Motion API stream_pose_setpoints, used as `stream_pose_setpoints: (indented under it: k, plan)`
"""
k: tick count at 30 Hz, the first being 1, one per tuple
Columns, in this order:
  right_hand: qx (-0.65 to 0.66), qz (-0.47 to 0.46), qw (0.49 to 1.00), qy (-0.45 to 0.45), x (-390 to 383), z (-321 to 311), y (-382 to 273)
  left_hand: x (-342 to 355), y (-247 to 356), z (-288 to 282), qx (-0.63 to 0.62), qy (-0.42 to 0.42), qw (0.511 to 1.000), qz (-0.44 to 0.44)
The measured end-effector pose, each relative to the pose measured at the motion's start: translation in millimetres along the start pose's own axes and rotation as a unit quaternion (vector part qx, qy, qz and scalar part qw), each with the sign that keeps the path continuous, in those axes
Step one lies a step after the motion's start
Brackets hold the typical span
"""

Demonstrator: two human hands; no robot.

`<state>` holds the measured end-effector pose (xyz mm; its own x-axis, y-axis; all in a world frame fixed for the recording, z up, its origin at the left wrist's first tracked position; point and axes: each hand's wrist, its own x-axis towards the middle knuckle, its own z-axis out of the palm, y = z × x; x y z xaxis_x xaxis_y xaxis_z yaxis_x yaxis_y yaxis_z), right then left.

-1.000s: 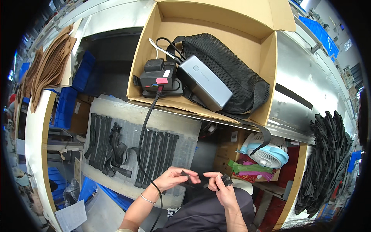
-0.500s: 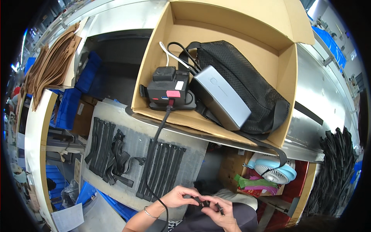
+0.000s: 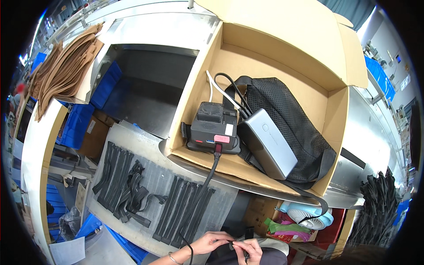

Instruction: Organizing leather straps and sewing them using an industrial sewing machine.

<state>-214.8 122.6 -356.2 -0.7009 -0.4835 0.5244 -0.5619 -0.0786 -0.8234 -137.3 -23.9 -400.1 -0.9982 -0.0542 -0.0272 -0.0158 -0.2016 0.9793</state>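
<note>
Head view: both hands pinch a small black fabric strip [image 3: 231, 245] below the open brown cardboard box [image 3: 282, 56].
Left hand [image 3: 214, 242] and right hand [image 3: 250, 251] meet below the box; their fingers are closed on the strip with hardly any gap, probably to steady it from both sides, though the grip hides most of it. Below and left of the box, flat black strips [image 3: 167, 207] lie side by side on a pale translucent sheet [image 3: 225, 194], likely for easy pickup. Box walls presumably contain the boxy black device [image 3: 214, 129] and silver-grey rectangular block [image 3: 270, 143]; a black cable [image 3: 211, 172] hangs slack from the device, perhaps allowing head movement.
</note>
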Motion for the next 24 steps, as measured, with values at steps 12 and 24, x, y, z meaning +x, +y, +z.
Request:
stream_pose_setpoints:
  k: [12, 24]
  plan:
    - [0.019, 0.523, 0.846, -0.106, 26, -15, -11, -14, 11, 7, -0.287, -0.149, 0.925, -0.199]
    - [0.371, 0.488, 0.785, -0.092, 36, -38, -46, -24, 62, 24, -0.368, 0.062, 0.916, -0.149]
